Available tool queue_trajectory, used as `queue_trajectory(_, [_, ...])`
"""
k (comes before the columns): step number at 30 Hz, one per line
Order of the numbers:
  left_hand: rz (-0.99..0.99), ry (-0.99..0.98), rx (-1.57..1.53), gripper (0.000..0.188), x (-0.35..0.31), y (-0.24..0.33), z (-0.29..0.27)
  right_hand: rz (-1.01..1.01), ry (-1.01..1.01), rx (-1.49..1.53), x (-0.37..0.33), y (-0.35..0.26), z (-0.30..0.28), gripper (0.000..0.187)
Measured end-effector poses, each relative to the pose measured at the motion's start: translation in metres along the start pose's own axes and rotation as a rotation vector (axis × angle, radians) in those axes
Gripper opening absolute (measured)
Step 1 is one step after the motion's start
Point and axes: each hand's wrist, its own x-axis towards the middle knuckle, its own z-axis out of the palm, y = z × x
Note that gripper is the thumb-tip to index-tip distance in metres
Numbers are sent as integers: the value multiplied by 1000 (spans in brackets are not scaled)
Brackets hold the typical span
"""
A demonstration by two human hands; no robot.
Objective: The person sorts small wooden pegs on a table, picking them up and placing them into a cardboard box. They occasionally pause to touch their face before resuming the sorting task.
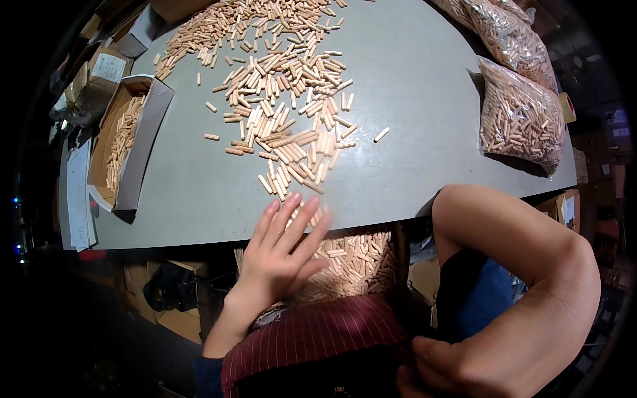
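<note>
Short wooden dowels (285, 142) lie in a loose spread over the grey table (405, 119), from its far side down to the near edge. At that edge my left hand (282, 245) reaches over the nearest dowels, fingers stretched out and slightly apart, blurred at the tips. Below the edge, under and beside this hand, many more dowels (358, 262) fill a container whose walls are mostly hidden. My right arm is bent, its elbow by the table edge. Close at the lower right is my right hand (491, 351), its fingers curled in; whatever they hold, if anything, is hidden.
An open cardboard box (147, 142) of dowels stands at the table's left, with paper sheets (78, 192) beside it and further cartons (136, 33) behind. Clear plastic bags of dowels (521, 119) rest along the right side. Maroon striped cloth (318, 338) covers my lap.
</note>
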Motion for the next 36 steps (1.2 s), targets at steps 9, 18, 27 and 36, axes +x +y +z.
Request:
queue_trajectory(9, [106,356,-213,28,21,-20,-22,44,-6,244,-19,29,12,29])
queue_trajectory(18, [310,213,115,19,72,-34,-18,-1171,-332,239,34,9,-10,22])
queue_trajectory(27, [-325,336,-1366,19,142,-110,-82,-1405,-667,-189,124,39,-17,60])
queue_trajectory(36, [-446,450,-1518,21,122,-151,-78,-811,-93,-255,229,19,82,40])
